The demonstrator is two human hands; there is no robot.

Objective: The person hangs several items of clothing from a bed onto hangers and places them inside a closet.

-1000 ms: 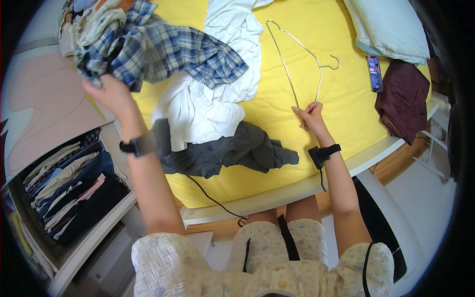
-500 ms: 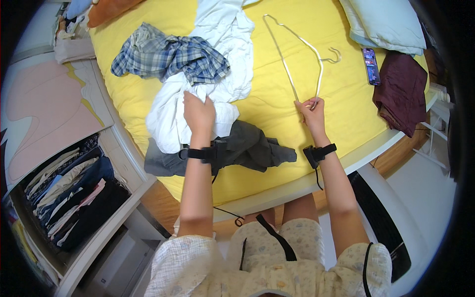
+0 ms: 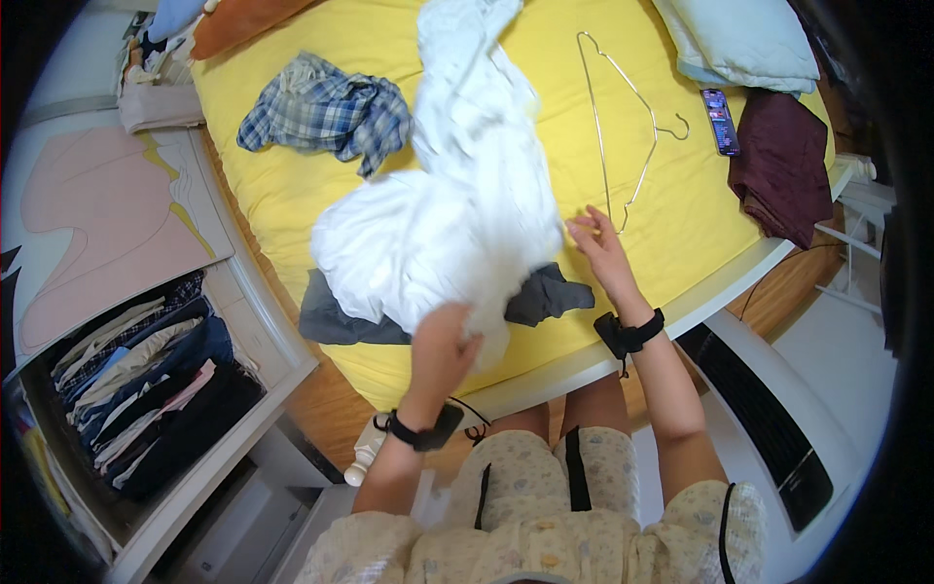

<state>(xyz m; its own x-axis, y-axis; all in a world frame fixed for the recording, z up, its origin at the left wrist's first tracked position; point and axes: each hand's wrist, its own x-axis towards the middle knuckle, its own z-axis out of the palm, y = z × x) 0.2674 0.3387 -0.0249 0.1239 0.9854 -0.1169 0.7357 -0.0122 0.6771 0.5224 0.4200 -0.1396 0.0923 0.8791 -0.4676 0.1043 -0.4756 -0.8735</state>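
My left hand (image 3: 443,350) is closed on the near edge of a white garment (image 3: 399,243), a large crumpled piece of cloth stretching toward the far side of the bed. Its exact kind cannot be made out. My right hand (image 3: 601,245) holds nothing; its fingers are apart, just right of the white cloth. Close to those fingertips a metal clothes hanger (image 3: 650,161) lies flat on the yellow sheet. Partly under the white garment is a dark grey garment (image 3: 555,297). A blue checked shirt (image 3: 331,115) lies bunched at the far left.
The yellow bed (image 3: 671,248) has a white frame along its near edge. To the right are a phone (image 3: 720,122), a dark maroon cloth (image 3: 783,165) and pale blue bedding (image 3: 744,39). An open drawer (image 3: 146,380) of folded clothes stands at left.
My left hand has pulled the white garment toward me, away from the checked shirt. My right hand has let go of the hanger, which now lies on the bed.
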